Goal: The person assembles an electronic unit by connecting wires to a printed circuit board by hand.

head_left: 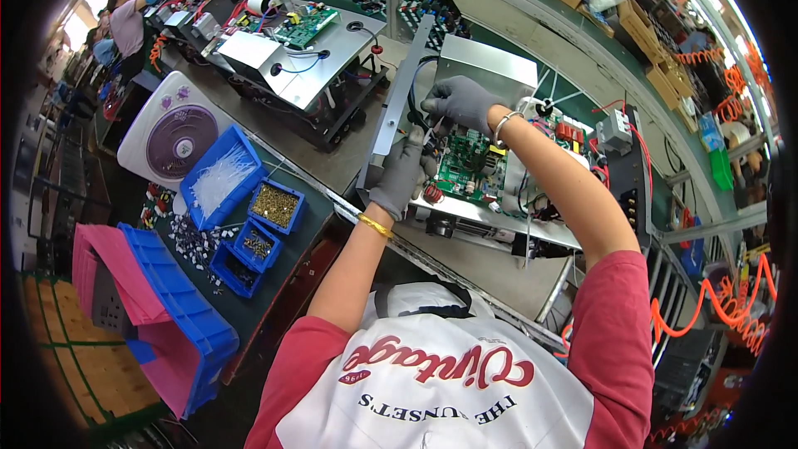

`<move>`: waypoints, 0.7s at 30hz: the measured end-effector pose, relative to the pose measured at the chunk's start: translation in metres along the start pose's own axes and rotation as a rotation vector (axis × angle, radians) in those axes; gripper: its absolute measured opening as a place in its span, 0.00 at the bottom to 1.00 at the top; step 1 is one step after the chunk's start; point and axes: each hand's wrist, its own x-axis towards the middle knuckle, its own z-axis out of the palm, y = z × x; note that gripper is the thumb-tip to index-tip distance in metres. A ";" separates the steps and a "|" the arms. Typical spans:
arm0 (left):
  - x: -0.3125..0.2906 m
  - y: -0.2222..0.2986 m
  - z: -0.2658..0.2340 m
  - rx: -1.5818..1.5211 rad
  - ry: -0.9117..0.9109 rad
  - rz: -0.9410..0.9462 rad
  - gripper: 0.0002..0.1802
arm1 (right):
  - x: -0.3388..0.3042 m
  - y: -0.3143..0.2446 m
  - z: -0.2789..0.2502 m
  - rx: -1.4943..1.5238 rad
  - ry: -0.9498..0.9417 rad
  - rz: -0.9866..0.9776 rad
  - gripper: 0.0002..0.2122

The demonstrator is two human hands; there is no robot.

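Observation:
Both my hands wear grey gloves and meet over the left end of an open metal chassis (391, 100). My right hand (464, 106) is closed, its fingertips pinched at a black cable (413, 91) that loops down beside a silver metal box (490, 62). Just below, my left hand (401, 173) has its fingers bent together by the same wiring; what they grip is hidden. A green circuit board (465, 162) with coils and other parts lies to the right of my left hand.
Left of me, a white fan unit (179, 133), a blue tray of clear strips (220, 175) and small blue bins of metal fasteners (276, 204) sit on the bench. Another open chassis (307, 75) stands beyond. Orange coiled hoses (731, 303) hang at right. A person (129, 25) works far left.

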 end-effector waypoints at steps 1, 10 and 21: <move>-0.001 0.002 -0.001 0.088 0.005 -0.011 0.29 | 0.002 0.000 -0.003 -0.108 -0.024 -0.064 0.10; -0.032 -0.011 0.015 0.657 0.345 0.395 0.25 | -0.002 0.018 -0.013 -0.028 -0.172 -0.276 0.10; -0.017 -0.002 0.036 0.896 0.507 0.990 0.08 | 0.007 0.031 -0.018 -0.020 -0.264 -0.376 0.11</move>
